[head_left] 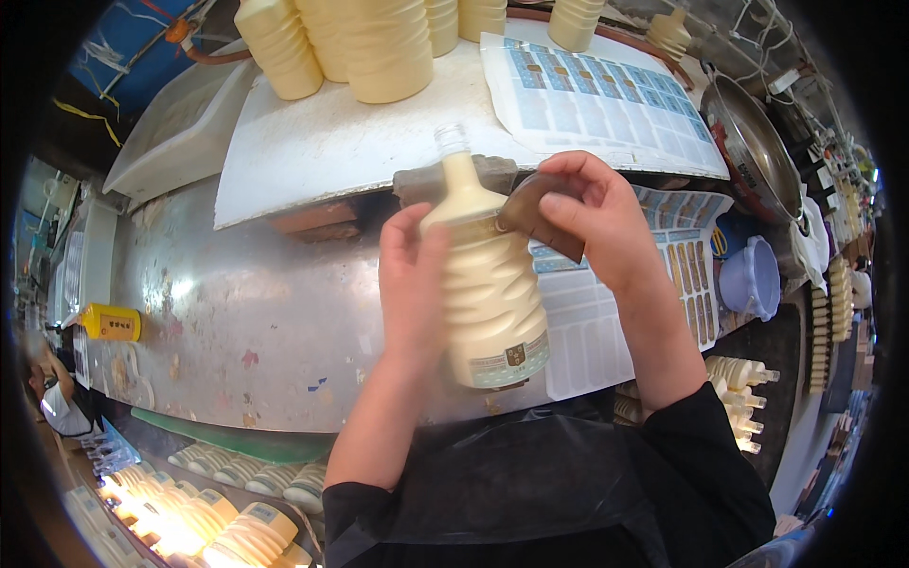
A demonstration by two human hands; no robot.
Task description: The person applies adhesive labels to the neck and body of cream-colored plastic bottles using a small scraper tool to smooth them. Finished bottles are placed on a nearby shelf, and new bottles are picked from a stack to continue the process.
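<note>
The left hand [409, 293] is laid, blurred, along the 9 o'clock side of a cream ridged bottle [492, 308]; whether it is closed in a grip cannot be told. At the bottle's 2 o'clock, a dark brown flat piece [552, 227] is pinched by the right hand [604, 213], its edge seen at the bottle's shoulder. The bottle is flanked by both hands, neck pointed toward 11 o'clock

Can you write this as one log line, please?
left hand: blurred, at side of bottle | right hand: pinching brown piece by bottle's shoulder | label: near bottle's base
</note>
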